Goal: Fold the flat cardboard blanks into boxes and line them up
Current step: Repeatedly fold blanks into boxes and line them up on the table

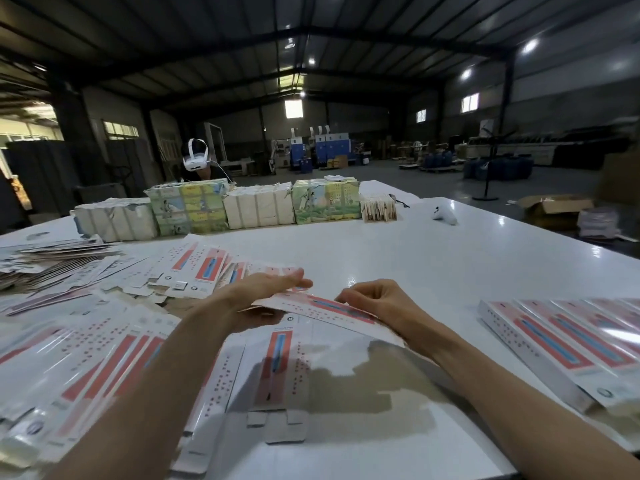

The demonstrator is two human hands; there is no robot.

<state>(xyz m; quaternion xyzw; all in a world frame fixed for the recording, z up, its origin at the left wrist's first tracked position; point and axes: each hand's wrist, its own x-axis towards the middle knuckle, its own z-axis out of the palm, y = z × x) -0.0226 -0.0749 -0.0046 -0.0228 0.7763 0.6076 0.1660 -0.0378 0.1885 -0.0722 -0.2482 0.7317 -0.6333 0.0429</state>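
A flat white cardboard blank (323, 308) with a red and blue stripe is held above the table between both hands. My left hand (263, 292) grips its left end, fingers stretched over the top and thumb beneath. My right hand (375, 303) pinches its upper right edge with curled fingers. Another flat blank (277, 368) lies on the table just under them. Many loose blanks (86, 358) cover the table's left side. A row of folded boxes (568, 344) lies side by side at the right.
Wrapped bundles (221, 207) stand in a line across the far side of the white table (433, 258). A person wearing a white headset (196, 159) sits behind them. A white controller (445, 214) lies at the far right. An open carton (554, 207) sits on the floor.
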